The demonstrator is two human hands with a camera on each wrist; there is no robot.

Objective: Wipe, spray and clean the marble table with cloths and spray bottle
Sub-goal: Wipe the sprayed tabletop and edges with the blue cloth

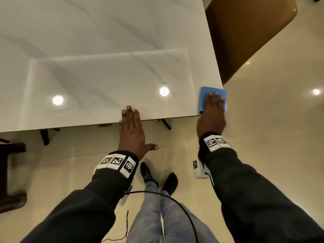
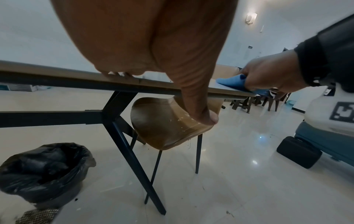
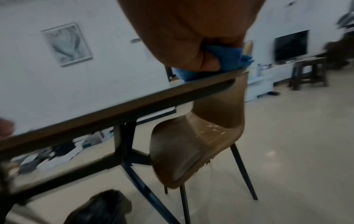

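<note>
The white marble table (image 1: 105,58) fills the upper head view, glossy, with ceiling lights mirrored in it. A blue cloth (image 1: 206,91) lies on its near right corner, partly over the edge. My right hand (image 1: 213,111) presses on it with fingers laid flat, and in the right wrist view the thumb is tucked into a fold of the cloth (image 3: 226,56). My left hand (image 1: 132,130) lies flat and holds nothing. Its fingertips rest on the table's near edge and its thumb sticks out below. The left wrist view shows the right hand (image 2: 272,75) on the cloth (image 2: 229,82).
A brown chair (image 1: 245,32) stands at the table's right end, its seat (image 2: 168,125) partly under the top. A bin lined with a black bag (image 2: 42,169) sits under the table, left. A dark stool (image 1: 10,172) is on the floor, left. A black cable (image 1: 175,202) loops by my legs.
</note>
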